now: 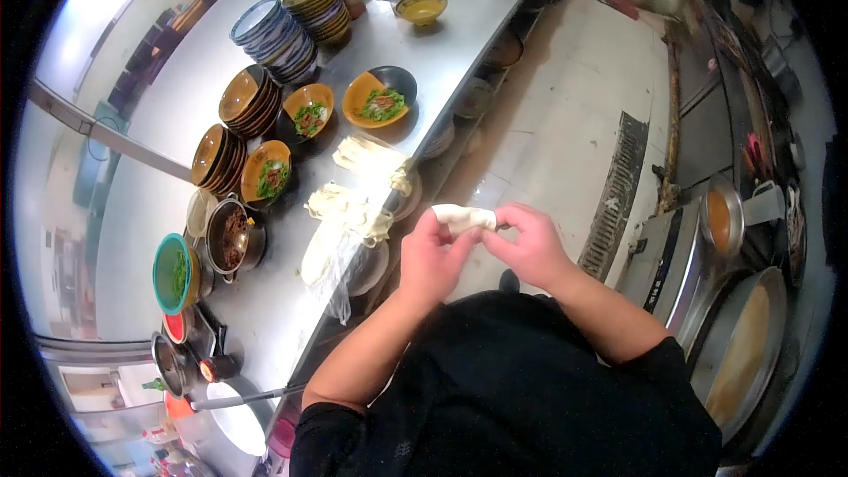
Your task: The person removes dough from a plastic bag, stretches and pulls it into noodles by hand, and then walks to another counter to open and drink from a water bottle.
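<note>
A short white strip of dough [463, 217] is stretched between my two hands, out in front of my body and off the counter. My left hand [431, 254] pinches one end of it with thumb and fingers. At the other end, my right hand [532, 246] has its thumb and fingers closed on the dough. To the left, on the counter's edge, lie more pale dough strips [364, 157] and a second heap of dough [340, 212]. Clear plastic film [340, 278] hangs partly over the edge beside them.
Bowls with greens and meat [382, 99] stand on the steel counter [283, 300], near stacked bowls [274, 35]. A pot of dark meat [234, 238] and a teal bowl of greens [177, 272] are at left. To the right are a large pan [742, 353] and a pot of orange liquid [721, 221].
</note>
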Motion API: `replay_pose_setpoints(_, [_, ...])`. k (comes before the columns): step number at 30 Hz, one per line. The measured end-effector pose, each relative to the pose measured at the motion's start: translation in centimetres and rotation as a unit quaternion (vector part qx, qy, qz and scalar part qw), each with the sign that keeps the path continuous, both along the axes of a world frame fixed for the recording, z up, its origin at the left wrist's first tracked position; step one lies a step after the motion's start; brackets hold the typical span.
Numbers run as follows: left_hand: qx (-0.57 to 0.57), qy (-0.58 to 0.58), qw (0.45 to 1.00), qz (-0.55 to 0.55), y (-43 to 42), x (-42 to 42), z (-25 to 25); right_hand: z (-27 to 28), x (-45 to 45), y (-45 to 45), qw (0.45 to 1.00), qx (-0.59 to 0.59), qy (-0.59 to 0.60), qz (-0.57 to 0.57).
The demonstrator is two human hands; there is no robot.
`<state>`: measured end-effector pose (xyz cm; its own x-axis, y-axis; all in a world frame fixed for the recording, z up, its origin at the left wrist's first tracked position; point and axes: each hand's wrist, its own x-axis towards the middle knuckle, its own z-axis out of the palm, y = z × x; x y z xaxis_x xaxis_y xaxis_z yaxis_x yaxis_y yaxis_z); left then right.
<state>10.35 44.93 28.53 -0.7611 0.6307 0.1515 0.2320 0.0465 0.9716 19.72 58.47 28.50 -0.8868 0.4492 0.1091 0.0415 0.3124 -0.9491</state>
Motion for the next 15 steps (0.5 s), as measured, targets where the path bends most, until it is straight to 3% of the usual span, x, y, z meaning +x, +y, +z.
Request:
replay_pose_setpoints(2, [-0.017,0.069,0.997,-0.009,-0.2,0.0,0.9,-1.1,0.1,0.4,0.997,0.056,0.043,0.013])
replay_pose_setpoints(3, [-0.092,0.086,0.992,-0.018,-0.2,0.0,1.2,-1.3,0.1,0.5,0.997,0.055,0.043,0.013])
replay_pose_setpoints(4, [-0.166,0.101,0.981,-0.028,-0.4,-0.1,1.4,-1.4,0.2,0.6,0.984,0.159,0.074,-0.014])
replay_pose_setpoints(5, [-0.167,0.1,0.98,-0.028,-0.5,-0.4,1.4,-1.6,0.3,0.9,0.959,0.261,0.103,-0.041])
replay_pose_setpoints(7, [-0.093,-0.103,0.988,-0.064,-1.4,-1.5,1.5,-2.9,0.8,2.8,0.97,0.216,0.036,-0.104])
replay_pose_setpoints(9, [0.063,-0.262,0.96,-0.071,-4.0,-3.2,3.6,-4.3,2.0,6.1,0.965,0.167,-0.071,-0.188])
replay_pose_setpoints(12, [0.187,-0.249,0.947,0.072,-11.2,-8.8,4.6,-8.7,6.9,12.9,0.929,0.225,-0.184,-0.231])
replay_pose_setpoints(13, [0.197,-0.307,0.895,0.255,-12.7,-10.3,6.2,-10.5,9.1,15.5,0.911,0.236,-0.235,-0.243])
replay_pose_setpoints(14, [0.184,-0.28,0.883,0.328,-15.7,-12.9,6.7,-12.1,11.6,18.0,0.891,0.246,-0.285,-0.255])
replay_pose_setpoints(15, [0.183,-0.267,0.887,0.329,-19.2,-15.4,7.3,-13.4,14.2,20.6,0.865,0.256,-0.339,-0.266])
